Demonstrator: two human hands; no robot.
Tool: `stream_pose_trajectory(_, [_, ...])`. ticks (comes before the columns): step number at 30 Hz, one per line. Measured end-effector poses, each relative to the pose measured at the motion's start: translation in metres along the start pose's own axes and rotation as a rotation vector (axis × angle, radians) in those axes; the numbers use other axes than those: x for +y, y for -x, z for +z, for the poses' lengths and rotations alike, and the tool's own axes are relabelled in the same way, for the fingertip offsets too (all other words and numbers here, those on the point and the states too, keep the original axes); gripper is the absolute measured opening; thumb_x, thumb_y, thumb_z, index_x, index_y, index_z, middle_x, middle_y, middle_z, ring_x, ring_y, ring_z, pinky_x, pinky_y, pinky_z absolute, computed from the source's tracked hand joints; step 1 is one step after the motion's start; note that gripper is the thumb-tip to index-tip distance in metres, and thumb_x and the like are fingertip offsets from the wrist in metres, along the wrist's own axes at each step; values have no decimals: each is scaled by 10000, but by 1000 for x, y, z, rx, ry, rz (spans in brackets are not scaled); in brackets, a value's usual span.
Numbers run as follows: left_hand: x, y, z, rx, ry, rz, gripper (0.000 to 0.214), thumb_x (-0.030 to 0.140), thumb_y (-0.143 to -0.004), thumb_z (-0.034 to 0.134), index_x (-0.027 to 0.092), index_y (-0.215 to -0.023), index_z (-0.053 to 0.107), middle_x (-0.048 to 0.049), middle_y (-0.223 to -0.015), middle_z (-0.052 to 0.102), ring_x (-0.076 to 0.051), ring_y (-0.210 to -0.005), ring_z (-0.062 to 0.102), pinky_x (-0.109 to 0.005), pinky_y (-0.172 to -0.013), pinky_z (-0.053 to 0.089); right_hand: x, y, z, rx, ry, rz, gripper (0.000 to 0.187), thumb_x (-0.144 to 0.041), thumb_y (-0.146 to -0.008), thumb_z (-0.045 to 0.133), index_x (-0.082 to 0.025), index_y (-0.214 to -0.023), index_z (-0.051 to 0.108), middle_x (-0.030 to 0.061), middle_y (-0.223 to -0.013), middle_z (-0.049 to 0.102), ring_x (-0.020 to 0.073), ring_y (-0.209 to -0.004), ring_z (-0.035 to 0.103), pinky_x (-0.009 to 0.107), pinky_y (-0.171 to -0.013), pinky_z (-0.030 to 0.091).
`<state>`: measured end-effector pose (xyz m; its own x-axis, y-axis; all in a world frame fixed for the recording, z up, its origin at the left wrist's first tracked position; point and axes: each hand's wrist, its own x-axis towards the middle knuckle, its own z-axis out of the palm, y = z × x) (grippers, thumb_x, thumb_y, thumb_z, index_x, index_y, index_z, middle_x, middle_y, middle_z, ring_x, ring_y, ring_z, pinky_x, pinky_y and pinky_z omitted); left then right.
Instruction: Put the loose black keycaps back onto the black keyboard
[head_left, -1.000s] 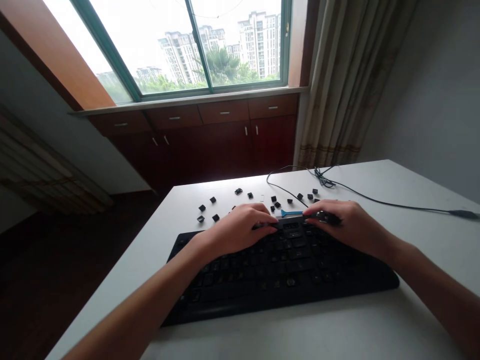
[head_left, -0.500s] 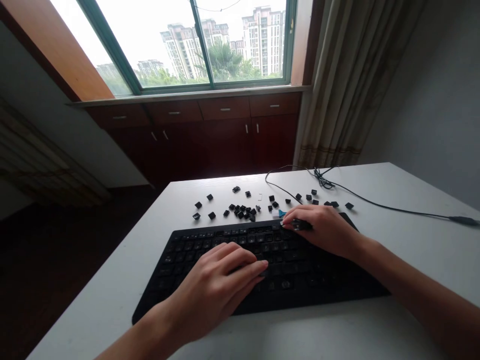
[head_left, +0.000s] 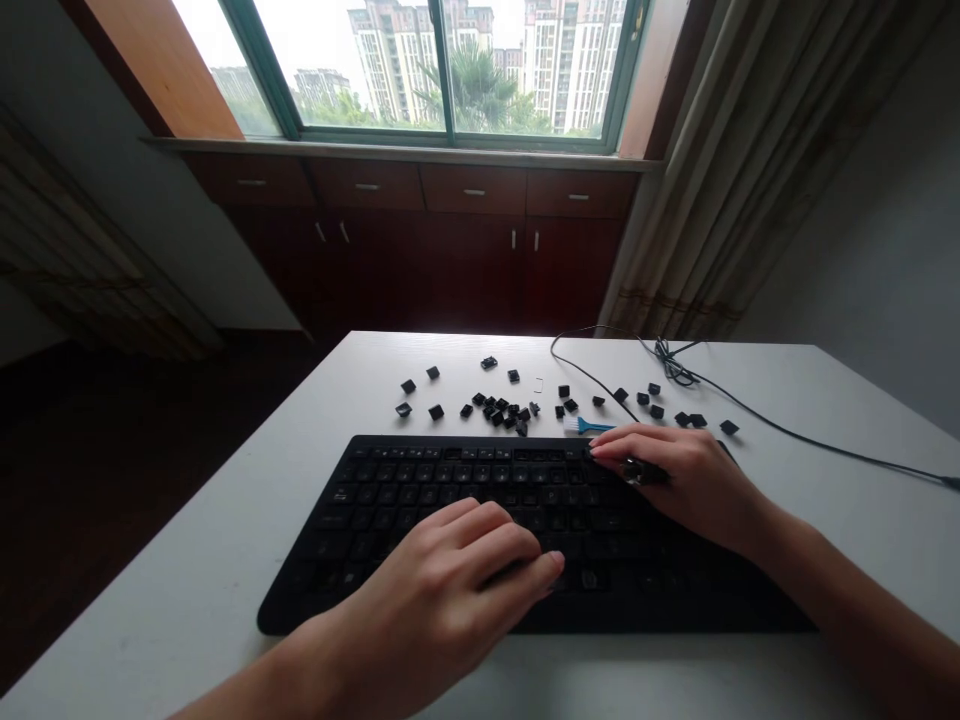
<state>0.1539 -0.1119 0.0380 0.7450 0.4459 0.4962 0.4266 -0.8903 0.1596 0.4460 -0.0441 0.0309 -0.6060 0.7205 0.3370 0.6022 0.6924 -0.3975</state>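
Note:
A black keyboard lies on the white table, with some of its keycaps off. My left hand rests over its lower middle, fingers loosely bent and lying on the keys, holding nothing that I can see. At the keyboard's upper right, my right hand has its thumb and fingers closed, fingertips at the top key row. A small dark tool shows under that palm; its kind is hidden. Just beyond the fingertips lies a brush with a blue handle and white bristles.
Loose black keycaps lie in a cluster behind the keyboard, with several more scattered to either side. A thin wire piece lies among them. The black cable runs across the right of the white table. Cabinets stand beyond.
The view has tilted down and shifted slightly. My right hand's fingertips have moved a little to the right along the top key row. My left hand stays over the keys.

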Motion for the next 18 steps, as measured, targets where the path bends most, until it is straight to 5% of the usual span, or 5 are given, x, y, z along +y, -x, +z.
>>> stream_pose_trajectory(9, [1,-1,1,3,12,-11,271,92,-921,642,140,-1187,665,-55,-920,706,-164,-772,600,-324,-706,546,-2,1,4,26,1,-25,431,10,-824,538,-246,-1133,696,10,-1228,739,198,-1099,714,341,-939,582])
stream_pose_trajectory(18, [1,-1,1,17,22,-26,266,92,-913,650,144,-1174,666,-51,-913,705,-162,-771,606,-316,-690,545,-7,0,3,76,-35,74,604,-109,-892,611,-327,-1443,494,-8,-1168,766,203,-1019,746,362,-914,589])
